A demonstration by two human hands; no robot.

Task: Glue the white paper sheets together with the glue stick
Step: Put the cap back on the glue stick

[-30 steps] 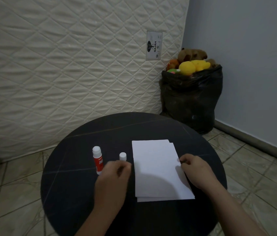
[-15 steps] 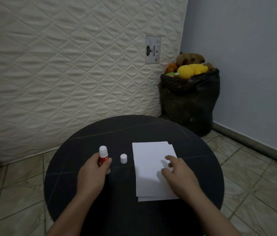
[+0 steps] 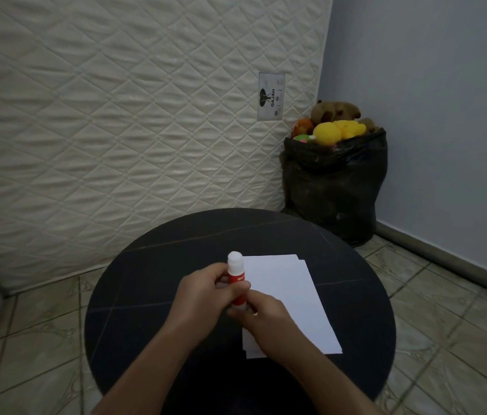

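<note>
A red and white glue stick (image 3: 236,278) is held upright above the round black table (image 3: 146,295), its white glue tip bare at the top. My left hand (image 3: 203,290) grips its red body from the left. My right hand (image 3: 261,317) pinches the stick's bottom end from below and right. The white paper sheets (image 3: 290,295) lie stacked on the table just right of the stick, partly under my right hand. The small white cap is hidden behind my hands.
A quilted mattress (image 3: 116,115) leans against the wall behind the table. A black bag (image 3: 332,187) of soft toys stands in the corner at right. Tiled floor surrounds the table.
My left hand has lifted the glue stick off the table and brought it rightward. My right hand left the paper and now holds the stick's bottom end.
</note>
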